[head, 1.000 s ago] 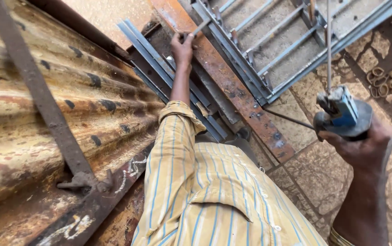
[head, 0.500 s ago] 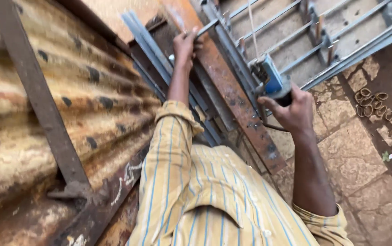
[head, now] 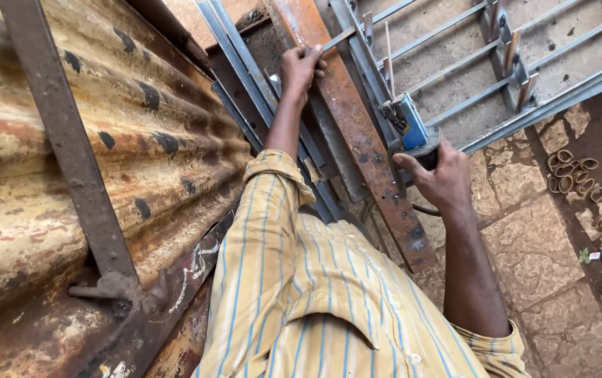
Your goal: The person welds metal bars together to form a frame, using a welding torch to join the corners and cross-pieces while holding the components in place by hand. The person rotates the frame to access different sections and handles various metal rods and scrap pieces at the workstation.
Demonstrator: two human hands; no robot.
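Observation:
My left hand (head: 301,68) reaches forward and grips the end of a thin flat metal strip (head: 346,36) where it meets the rusty orange steel beam (head: 357,133). My right hand (head: 441,176) is closed around the handle of a blue welding electrode holder (head: 407,120). A thin welding rod (head: 388,59) sticks up from the holder toward the grey steel window grille (head: 497,63). The holder's tip sits close to the grille's lower frame bar, right of the beam. I wear a yellow shirt with blue stripes.
A rusty corrugated sheet (head: 70,154) with a dark steel brace (head: 63,140) fills the left. Grey steel sections (head: 245,77) lie beside the beam. Several small metal rings (head: 574,171) are scattered on the stone-paved floor (head: 546,259) at right.
My right hand has swung the electrode holder from the far right in to the grille's frame beside the beam. My left hand has stayed on the strip.

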